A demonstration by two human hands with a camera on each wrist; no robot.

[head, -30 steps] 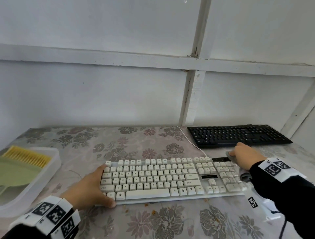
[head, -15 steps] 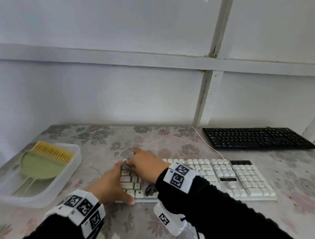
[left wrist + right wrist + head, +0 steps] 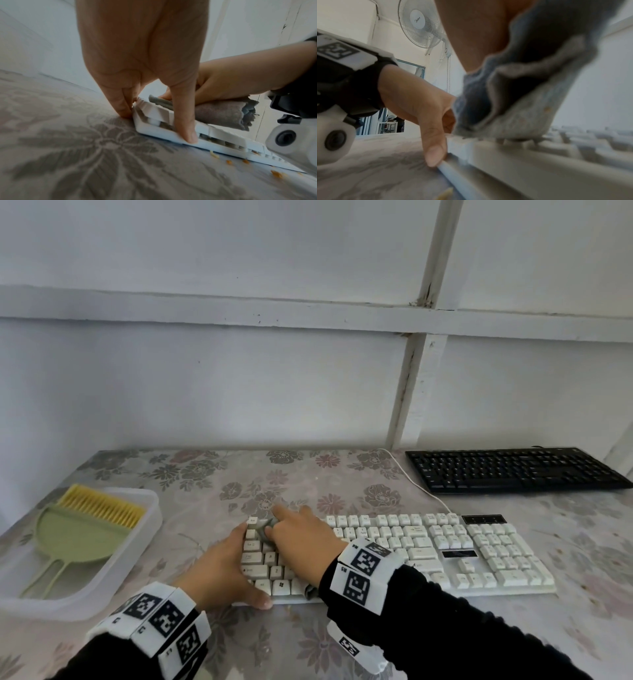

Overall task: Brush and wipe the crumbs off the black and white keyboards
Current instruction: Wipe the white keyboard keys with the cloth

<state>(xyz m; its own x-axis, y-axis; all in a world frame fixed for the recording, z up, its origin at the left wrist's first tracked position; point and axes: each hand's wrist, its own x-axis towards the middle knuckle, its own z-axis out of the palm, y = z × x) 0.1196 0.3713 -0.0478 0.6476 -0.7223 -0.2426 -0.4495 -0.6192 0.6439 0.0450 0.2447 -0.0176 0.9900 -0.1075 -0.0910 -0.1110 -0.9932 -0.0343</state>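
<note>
Here the white keyboard (image 3: pixel 394 556) lies flat near the front edge of the tabletop (image 3: pixel 308 481), about in the middle. The left hand (image 3: pixel 219 570) is at the keyboard's left end. Its fingers are mostly straight and press on the end of the keyboard, and its thumb (image 3: pixel 185 121) reaches down over the front edge. It is not wrapped around anything; it just holds the keyboard in place.

The right hand (image 3: pixel 301 546) is on top of the keys at the left end of the white keyboard. Its fingers are curled around a gray cloth (image 3: pixel 223 113), bunched up under the palm. The cloth touches the keys. A bit of it pokes out by the top left keys, and a bit hangs out at the wrist side.

Small orange crumbs (image 3: pixel 245 161) sit on the tabletop just beside the front edge of the white keyboard.

The black keyboard (image 3: pixel 513 470) lies at the back right corner of the tabletop, well apart from both hands. A white cable (image 3: pixel 411 479) runs from the white keyboard toward the back edge.

At the left edge of the tabletop is a clear plastic tray (image 3: pixel 137 549). In it lie a green dustpan (image 3: pixel 75 535) and a brush with yellow bristles (image 3: pixel 102 505).
</note>
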